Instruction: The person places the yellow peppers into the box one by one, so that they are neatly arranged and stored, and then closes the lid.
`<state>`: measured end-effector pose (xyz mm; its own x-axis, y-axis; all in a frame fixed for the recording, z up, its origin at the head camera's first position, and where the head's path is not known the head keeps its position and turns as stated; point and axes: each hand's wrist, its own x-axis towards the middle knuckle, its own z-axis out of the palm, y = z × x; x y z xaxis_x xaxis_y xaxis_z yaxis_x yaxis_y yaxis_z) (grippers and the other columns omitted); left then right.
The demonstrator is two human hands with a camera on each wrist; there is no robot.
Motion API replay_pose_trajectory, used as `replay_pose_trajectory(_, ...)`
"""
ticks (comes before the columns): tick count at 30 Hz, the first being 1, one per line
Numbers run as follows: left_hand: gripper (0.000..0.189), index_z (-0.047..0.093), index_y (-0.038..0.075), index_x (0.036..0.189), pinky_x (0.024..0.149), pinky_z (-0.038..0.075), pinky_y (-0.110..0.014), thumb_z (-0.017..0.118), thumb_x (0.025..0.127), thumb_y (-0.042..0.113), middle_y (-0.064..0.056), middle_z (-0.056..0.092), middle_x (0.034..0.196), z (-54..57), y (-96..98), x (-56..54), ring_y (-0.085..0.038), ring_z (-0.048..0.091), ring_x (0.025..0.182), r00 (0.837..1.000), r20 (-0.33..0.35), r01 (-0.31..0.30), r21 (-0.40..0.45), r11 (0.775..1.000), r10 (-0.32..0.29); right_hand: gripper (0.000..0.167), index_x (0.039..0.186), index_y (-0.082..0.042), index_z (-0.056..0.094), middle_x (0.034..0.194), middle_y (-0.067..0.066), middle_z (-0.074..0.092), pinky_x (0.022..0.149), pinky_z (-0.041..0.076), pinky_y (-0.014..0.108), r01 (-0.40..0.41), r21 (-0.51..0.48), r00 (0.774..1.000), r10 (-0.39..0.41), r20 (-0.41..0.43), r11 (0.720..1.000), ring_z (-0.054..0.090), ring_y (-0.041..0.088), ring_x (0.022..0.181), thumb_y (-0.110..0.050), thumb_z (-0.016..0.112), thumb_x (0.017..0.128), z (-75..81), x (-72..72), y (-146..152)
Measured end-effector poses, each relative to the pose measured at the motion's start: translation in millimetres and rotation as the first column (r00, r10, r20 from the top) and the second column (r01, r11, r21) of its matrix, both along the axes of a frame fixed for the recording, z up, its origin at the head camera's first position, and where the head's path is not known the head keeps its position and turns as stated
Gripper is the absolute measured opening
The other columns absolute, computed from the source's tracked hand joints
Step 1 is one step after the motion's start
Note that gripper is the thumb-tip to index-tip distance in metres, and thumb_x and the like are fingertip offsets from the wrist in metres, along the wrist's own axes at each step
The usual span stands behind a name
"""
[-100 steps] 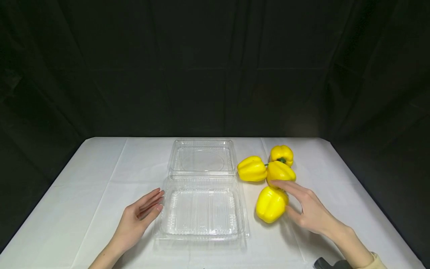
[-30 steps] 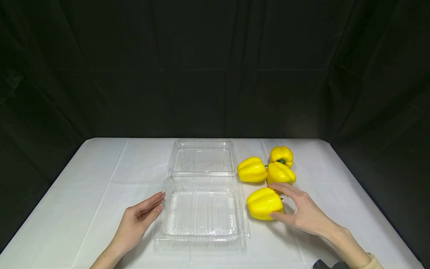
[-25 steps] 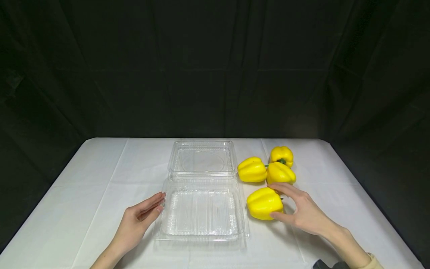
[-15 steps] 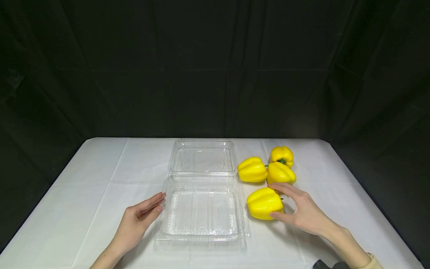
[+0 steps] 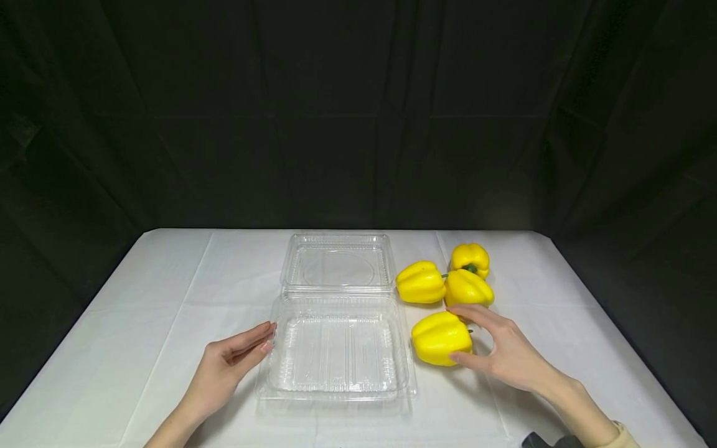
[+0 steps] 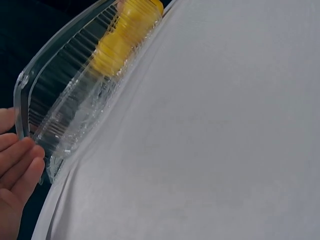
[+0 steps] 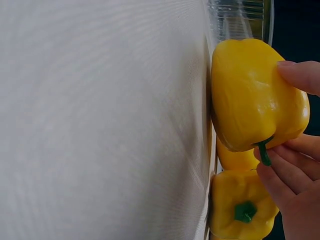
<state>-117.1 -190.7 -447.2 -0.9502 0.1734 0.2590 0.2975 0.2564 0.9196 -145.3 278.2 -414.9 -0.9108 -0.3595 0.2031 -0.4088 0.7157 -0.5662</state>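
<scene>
One yellow pepper [image 5: 440, 339], long axis crosswise, stem [image 7: 264, 152] rightward, is held by the right hand [image 5: 512, 354]; the clear container [image 5: 338, 394] is touched by the extended left hand [image 5: 224, 367].

Black drapes [image 5: 336, 112] behind a white-clothed counter [image 5: 89, 373]

From my remote seat, I see the drapes at the back and both sides, hanging in loose folds with a faint horizontal crease. The white cloth [image 5: 566, 298] covers the counter, long creases running front to back. In both wrist views, it fills much of what I get.
</scene>
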Motion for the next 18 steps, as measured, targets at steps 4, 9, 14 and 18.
replay_pose_trajectory(4,0.041,0.061,0.000,0.134,0.095,0.055,-0.020,0.069,0.095,0.011,-0.011,0.065,0.133,-0.9,-3.7,-0.8,-0.008,0.065,0.117,0.999,0.009,0.044,0.017,0.999,-0.044,0.074,0.141,-0.019,0.055,0.139,-0.005,0.059,0.095,0.054,0.052,0.003,0.008,1.000,-0.003,-0.008,1.000,0.060,0.014,0.115,-0.042,0.086,0.078,0.0,0.3,-0.6)
replay_pose_trajectory(9,0.042,0.060,0.001,0.135,0.097,0.055,-0.021,0.069,0.095,0.010,-0.012,0.064,0.134,-0.3,-7.0,-1.0,-0.009,0.063,0.120,0.996,0.029,0.083,0.036,0.996,-0.084,0.073,0.140,-0.018,0.056,0.139,-0.005,0.059,0.095,0.054,0.052,0.004,0.009,1.000,-0.004,-0.009,1.000,0.060,0.015,0.115,-0.043,0.086,0.078,0.2,0.4,-0.9)
replay_pose_trajectory(14,0.043,0.060,0.001,0.136,0.097,0.055,-0.022,0.069,0.095,0.011,-0.012,0.064,0.135,1.1,-7.7,-0.8,-0.009,0.063,0.120,0.995,0.046,0.091,0.036,0.995,-0.092,0.074,0.139,-0.016,0.057,0.138,-0.002,0.060,0.095,0.054,0.054,0.009,0.004,1.000,-0.009,-0.008,1.000,0.061,0.018,0.115,-0.043,0.086,0.078,0.6,0.3,-1.3)
replay_pose_trajectory(18,0.044,0.060,0.001,0.136,0.097,0.055,-0.022,0.070,0.095,0.011,-0.012,0.064,0.135,1.2,-8.3,-1.2,-0.010,0.064,0.119,0.994,0.054,0.094,0.036,0.995,-0.096,0.073,0.139,-0.015,0.057,0.138,0.000,0.060,0.095,0.054,0.056,0.024,-0.001,1.000,-0.024,-0.017,1.000,0.061,0.023,0.118,-0.042,0.087,0.077,1.5,-0.1,-1.6)
